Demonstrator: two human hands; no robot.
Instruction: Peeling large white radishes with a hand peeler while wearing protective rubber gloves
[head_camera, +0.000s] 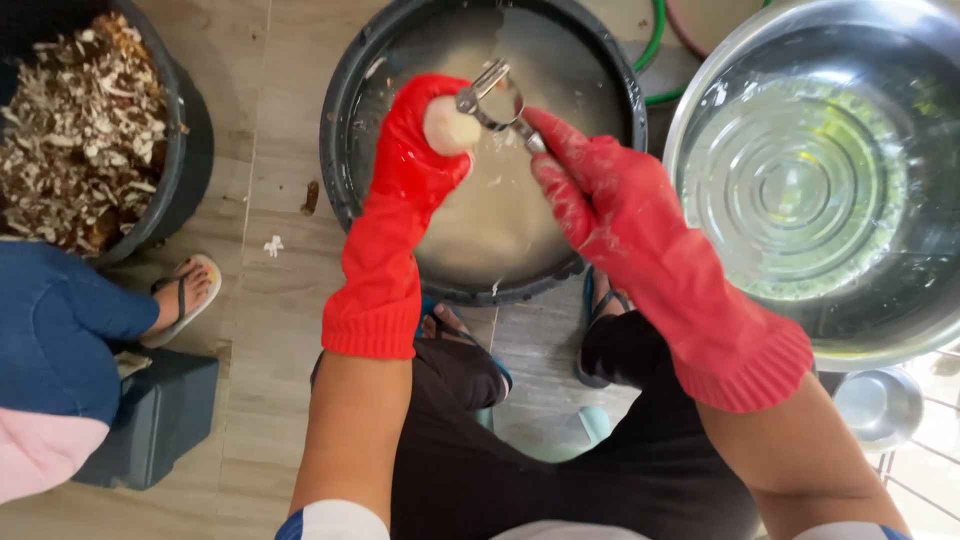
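Far left, top corner: a dark bucket (190, 150) heaped with brown and pale peelings (75, 130). Below it, a second person's blue sleeve (55, 320) and a sandalled foot (185, 290) on the tiled floor (265, 330), beside a dark grey low stool (160, 420). A few scraps lie on the tiles near the black basin.

Centre: a round black basin (340, 150) holding cloudy, whitish water with small flecks floating in it. Over the basin, the left hand (425, 140), in a long red rubber glove, is curled around a small, pale, rounded peeled root (450, 128); fingers are closed about it from the left and beneath, so only its right face shows. The root sits above the basin's upper middle, clear of the water.

Just right of it, the right hand (580, 175), also red-gloved and speckled with pale residue, pinches the handle of a metal peeler (490, 98). The peeler's looped head lies against the top right of the root; whether the blade bites in, I cannot tell.

Below the hands: the person's dark trousers and knees, feet in sandals either side of the basin's near rim.

Right: a large shiny steel bowl (700, 100) of clear water, ridged rings on its base visible. A green hose (655, 45) curves behind, between basin and bowl. Lower right corner: a small steel cup (880, 405).
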